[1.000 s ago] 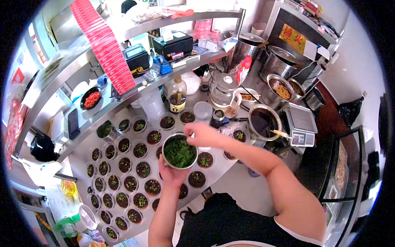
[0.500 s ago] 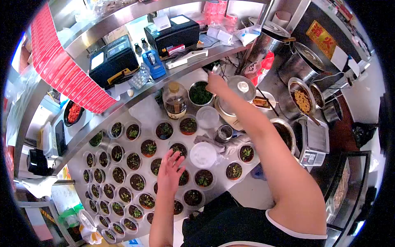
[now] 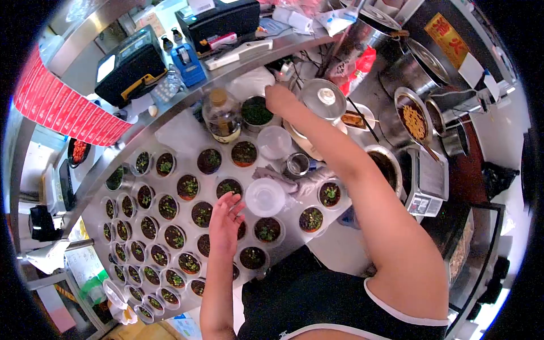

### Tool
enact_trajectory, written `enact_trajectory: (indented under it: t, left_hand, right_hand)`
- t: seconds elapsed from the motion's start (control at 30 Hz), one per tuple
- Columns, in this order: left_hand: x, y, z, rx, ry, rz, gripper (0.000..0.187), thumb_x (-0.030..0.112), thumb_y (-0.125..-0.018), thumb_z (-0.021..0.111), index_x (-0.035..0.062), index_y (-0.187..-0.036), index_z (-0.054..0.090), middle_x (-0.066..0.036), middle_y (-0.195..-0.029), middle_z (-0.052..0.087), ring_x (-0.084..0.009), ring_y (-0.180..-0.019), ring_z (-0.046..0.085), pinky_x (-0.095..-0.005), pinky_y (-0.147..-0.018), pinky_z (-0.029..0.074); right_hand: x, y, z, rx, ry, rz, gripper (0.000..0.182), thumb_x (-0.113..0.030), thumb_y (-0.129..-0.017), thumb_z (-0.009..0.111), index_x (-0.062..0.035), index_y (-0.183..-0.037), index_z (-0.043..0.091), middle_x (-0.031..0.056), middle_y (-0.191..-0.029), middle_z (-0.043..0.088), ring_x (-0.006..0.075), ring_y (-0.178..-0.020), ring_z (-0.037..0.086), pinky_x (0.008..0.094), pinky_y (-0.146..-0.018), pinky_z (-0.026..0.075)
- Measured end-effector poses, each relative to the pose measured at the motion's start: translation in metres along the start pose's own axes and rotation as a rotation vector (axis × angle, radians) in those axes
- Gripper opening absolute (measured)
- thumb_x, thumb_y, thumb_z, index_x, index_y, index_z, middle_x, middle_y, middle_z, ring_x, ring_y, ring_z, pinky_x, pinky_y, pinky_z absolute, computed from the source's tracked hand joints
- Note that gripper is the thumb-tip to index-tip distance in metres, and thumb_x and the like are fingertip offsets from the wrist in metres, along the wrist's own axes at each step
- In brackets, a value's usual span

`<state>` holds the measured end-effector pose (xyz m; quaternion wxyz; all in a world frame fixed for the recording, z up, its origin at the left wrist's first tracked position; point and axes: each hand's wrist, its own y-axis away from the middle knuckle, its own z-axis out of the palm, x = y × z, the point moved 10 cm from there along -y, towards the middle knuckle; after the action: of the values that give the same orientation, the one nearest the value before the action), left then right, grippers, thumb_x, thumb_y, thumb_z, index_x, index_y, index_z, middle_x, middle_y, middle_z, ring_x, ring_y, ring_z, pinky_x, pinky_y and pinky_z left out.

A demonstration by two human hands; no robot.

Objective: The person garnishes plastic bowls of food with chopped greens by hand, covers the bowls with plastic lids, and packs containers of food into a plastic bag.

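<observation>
My left hand (image 3: 225, 226) hovers over the rows of clear plastic cups, its fingers apart and loosely bent, holding nothing. Just beyond its fingertips is a cup of dark sauce with green bits (image 3: 229, 188), partly covered by the hand. An empty clear plastic bowl (image 3: 265, 197) stands to the right of those fingers. My right arm stretches far forward, and my right hand (image 3: 279, 101) is closed at the right side of a metal pot of chopped greens (image 3: 256, 111). The fingers face away, so whatever they grip is hidden.
A big glass jar (image 3: 221, 119) stands left of the greens. Beside my right forearm are a lidded pot (image 3: 322, 101) and a metal cup (image 3: 297, 164). A steel shelf (image 3: 238, 65) carrying printers crosses the back. Large pots (image 3: 412, 71) stand at the right.
The whole view has shifted, moving the counter up and left in the picture. My right hand stays by the greens. My left hand remains over the cups, its fingers slightly more bent.
</observation>
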<state>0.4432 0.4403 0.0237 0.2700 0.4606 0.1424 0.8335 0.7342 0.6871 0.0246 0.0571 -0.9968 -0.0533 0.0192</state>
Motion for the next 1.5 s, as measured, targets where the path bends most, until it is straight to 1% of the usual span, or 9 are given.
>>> enact_trajectory:
  t: [0.1,0.27,0.37,0.5,0.9,1.13,1.33,1.43,1.5]
  left_hand:
    - [-0.035,0.002,0.008,-0.066,-0.055,-0.048,0.040,0.037,-0.095,0.052,0.0093,-0.124,0.051,-0.007,-0.116,0.060,-0.0199,-0.103,0.057,-0.0329,-0.084,0.045]
    - [-0.124,0.023,0.054,-0.189,-0.136,-0.372,0.037,0.033,-0.092,0.058,0.0091,-0.120,0.052,-0.007,-0.113,0.060,-0.0213,-0.102,0.059,-0.0356,-0.085,0.047]
    - [-0.173,0.018,0.066,-0.218,-0.050,-0.495,0.036,0.032,-0.092,0.060,0.0101,-0.120,0.052,-0.008,-0.115,0.060,-0.0234,-0.108,0.058,-0.0364,-0.086,0.047]
    - [-0.203,0.015,0.077,-0.160,0.000,-0.577,0.034,0.030,-0.092,0.059,0.0114,-0.119,0.051,-0.011,-0.122,0.057,-0.0274,-0.114,0.056,-0.0401,-0.092,0.046]
    - [-0.157,0.006,0.138,-0.133,0.622,-0.472,0.041,0.046,-0.092,0.046,0.0166,-0.120,0.050,-0.010,-0.127,0.052,-0.0275,-0.112,0.050,-0.0471,-0.097,0.040]
    - [-0.141,0.191,0.164,-0.696,0.154,-0.131,0.038,0.030,-0.094,0.050,0.0088,-0.125,0.049,-0.009,-0.120,0.056,-0.0213,-0.115,0.053,-0.0386,-0.097,0.042]
    - [-0.345,0.330,0.166,-1.033,-0.695,0.023,0.037,0.011,-0.082,0.062,-0.0040,-0.114,0.053,-0.014,-0.101,0.063,-0.0303,-0.096,0.062,-0.0397,-0.087,0.048]
    - [-0.444,0.335,0.138,-0.971,-1.132,0.108,0.029,0.008,-0.081,0.058,-0.0019,-0.109,0.056,-0.016,-0.094,0.065,-0.0318,-0.086,0.065,-0.0430,-0.079,0.051]
    - [-0.484,0.320,0.123,-0.813,-1.089,-0.220,0.027,0.011,-0.082,0.057,0.0006,-0.108,0.058,-0.016,-0.093,0.066,-0.0294,-0.081,0.066,-0.0432,-0.070,0.053]
  right_hand:
    - [-0.024,0.099,-0.131,0.100,-0.368,0.199,0.018,-0.015,-0.082,0.054,-0.0005,-0.077,0.063,0.0233,-0.082,0.065,0.0374,-0.083,0.065,0.0487,-0.072,0.052]
    - [-0.047,0.267,-0.047,-0.464,-0.328,0.234,0.017,-0.011,-0.077,0.058,-0.0045,-0.090,0.066,0.0184,-0.089,0.065,0.0359,-0.081,0.065,0.0473,-0.072,0.053]
    - [-0.054,0.296,-0.012,-0.109,-0.233,0.220,0.016,-0.010,-0.078,0.056,-0.0067,-0.092,0.065,0.0141,-0.097,0.062,0.0342,-0.084,0.064,0.0448,-0.071,0.054]
    - [-0.043,0.300,0.032,-0.192,-0.164,0.228,0.022,-0.011,-0.082,0.055,-0.0129,-0.103,0.061,0.0125,-0.104,0.058,0.0332,-0.088,0.064,0.0432,-0.068,0.054]
    - [-0.071,0.342,-0.154,0.766,-0.625,0.309,0.026,0.005,-0.073,0.058,-0.0033,-0.097,0.057,0.0140,-0.104,0.058,0.0344,-0.095,0.059,0.0382,-0.083,0.050]
    - [-0.172,0.558,-0.268,0.925,-0.613,0.273,0.020,-0.003,-0.063,0.057,-0.0025,-0.083,0.055,0.0105,-0.081,0.057,0.0239,-0.073,0.054,0.0308,-0.066,0.046]
    - [-0.206,0.786,-0.106,1.362,-2.094,1.227,0.045,-0.035,-0.093,0.040,-0.0070,-0.127,0.050,0.0134,-0.118,0.057,0.0258,-0.107,0.057,0.0418,-0.097,0.044]
    - [-0.223,0.847,-0.143,1.294,-1.989,1.159,0.053,-0.040,-0.094,0.039,-0.0059,-0.134,0.043,0.0134,-0.133,0.047,0.0274,-0.123,0.044,0.0433,-0.105,0.036]
    - [-0.240,0.878,-0.157,1.230,-1.948,1.166,0.058,-0.044,-0.095,0.038,-0.0052,-0.139,0.039,0.0133,-0.143,0.040,0.0285,-0.134,0.035,0.0443,-0.110,0.030]
